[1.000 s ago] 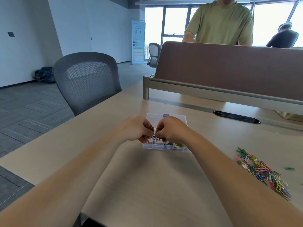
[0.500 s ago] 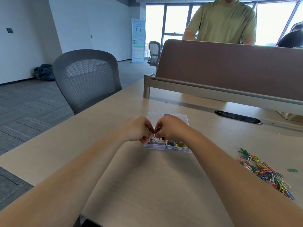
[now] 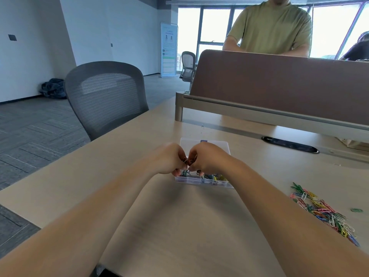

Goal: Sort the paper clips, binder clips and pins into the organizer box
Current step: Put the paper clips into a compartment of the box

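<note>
No legible text anywhere in view. The only real candidate is the tall white-and-blue roll-up banner (image 3: 169, 49), standing on the floor beyond and to the right of the grey mesh-back office chair (image 3: 105, 96). It carries a heading line, two small icons and coloured bars lower down, all too small and blurred to read. Right of the chair, the small blue tab (image 3: 203, 140) on the far edge of the clear plastic organizer box (image 3: 199, 180) is also too small to read.

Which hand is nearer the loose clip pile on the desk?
Right. The right hand and left hand pinch clips over the box, both left of the pile; the left farther.
</note>
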Available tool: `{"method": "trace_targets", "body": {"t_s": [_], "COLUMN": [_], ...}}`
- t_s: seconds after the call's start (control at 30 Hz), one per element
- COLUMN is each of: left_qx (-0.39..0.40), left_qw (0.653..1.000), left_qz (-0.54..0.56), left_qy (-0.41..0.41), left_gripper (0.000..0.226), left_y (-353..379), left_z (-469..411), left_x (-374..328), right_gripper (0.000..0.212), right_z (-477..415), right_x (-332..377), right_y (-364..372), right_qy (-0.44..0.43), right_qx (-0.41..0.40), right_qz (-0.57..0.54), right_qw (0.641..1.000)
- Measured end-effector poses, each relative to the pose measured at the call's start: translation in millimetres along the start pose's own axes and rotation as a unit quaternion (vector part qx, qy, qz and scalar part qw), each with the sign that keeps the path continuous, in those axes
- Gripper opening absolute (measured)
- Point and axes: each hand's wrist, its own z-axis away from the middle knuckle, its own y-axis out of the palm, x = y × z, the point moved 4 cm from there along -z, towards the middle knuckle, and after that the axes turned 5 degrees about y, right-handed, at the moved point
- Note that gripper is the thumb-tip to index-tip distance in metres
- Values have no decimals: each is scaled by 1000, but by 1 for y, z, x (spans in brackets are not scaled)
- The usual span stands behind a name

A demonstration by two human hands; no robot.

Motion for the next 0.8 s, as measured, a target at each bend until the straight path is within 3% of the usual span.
{"method": "trace_targets", "body": {"t_s": [0.8], "left_qx": [-31], "left_qw": [997], "left_qz": [-64], "left_qy": [27], "left_gripper": [16], "left_y": [-4], "left_z": [5], "left_x": [-3], "right_gripper": [21], "right_z": [3], "right_x": [1], "right_y": [-5], "right_qy": [6], "right_qx": [-1], "right_qz": [37], "right_qw": [999]}}
